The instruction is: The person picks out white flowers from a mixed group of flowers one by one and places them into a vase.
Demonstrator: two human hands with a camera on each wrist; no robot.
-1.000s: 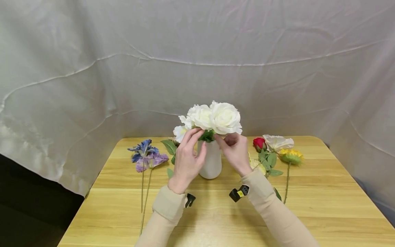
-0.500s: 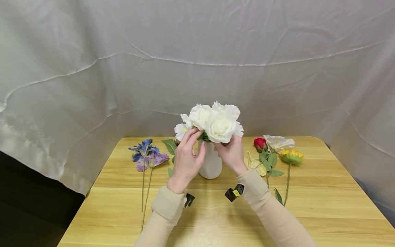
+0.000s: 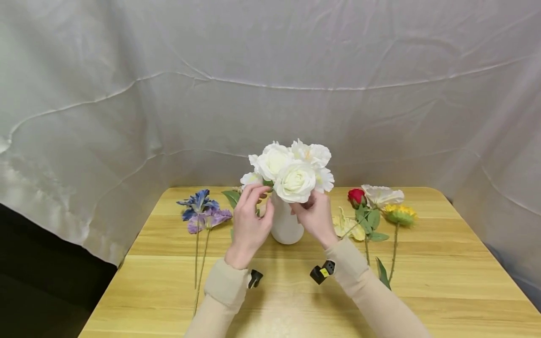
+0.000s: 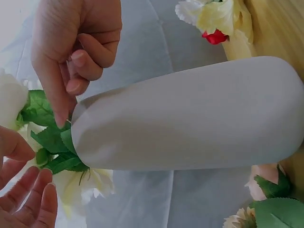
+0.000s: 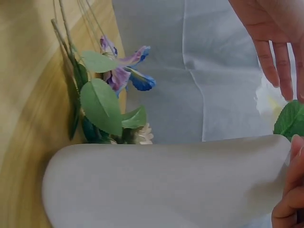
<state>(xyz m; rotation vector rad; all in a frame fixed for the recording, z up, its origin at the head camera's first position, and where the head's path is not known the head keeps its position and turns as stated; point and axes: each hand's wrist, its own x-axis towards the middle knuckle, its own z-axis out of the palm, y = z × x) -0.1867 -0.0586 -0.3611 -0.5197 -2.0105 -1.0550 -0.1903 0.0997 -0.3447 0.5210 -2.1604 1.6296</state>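
A white vase (image 3: pixel 287 224) stands upright on the table, holding several white flowers. At its mouth my right hand (image 3: pixel 314 216) pinches the stem just below the front white rose (image 3: pixel 296 181); in the left wrist view that hand's index finger reaches down to the leaves (image 4: pixel 50 142) at the rim, the other fingers curled. On the opposite side, my left hand (image 3: pixel 251 218) is held with fingers spread and loosely bent beside the blooms, nothing in its grasp. Another white rose (image 3: pixel 274 161) and a ruffled white flower (image 3: pixel 317 154) sit behind the front one.
Left on the table lie a blue flower (image 3: pixel 198 202) and a purple flower (image 3: pixel 210 218). To the right are a red rose (image 3: pixel 356 195), a white flower (image 3: pixel 382 195), a yellow sunflower (image 3: pixel 398 214) and a pale yellow flower (image 3: pixel 348 226). A grey curtain (image 3: pixel 270 112) hangs behind.
The front white rose has tipped down and left toward me, uncovering the ruffled white flower behind. My right hand has moved slightly left and lower; my left hand has drawn a little away from the blooms.
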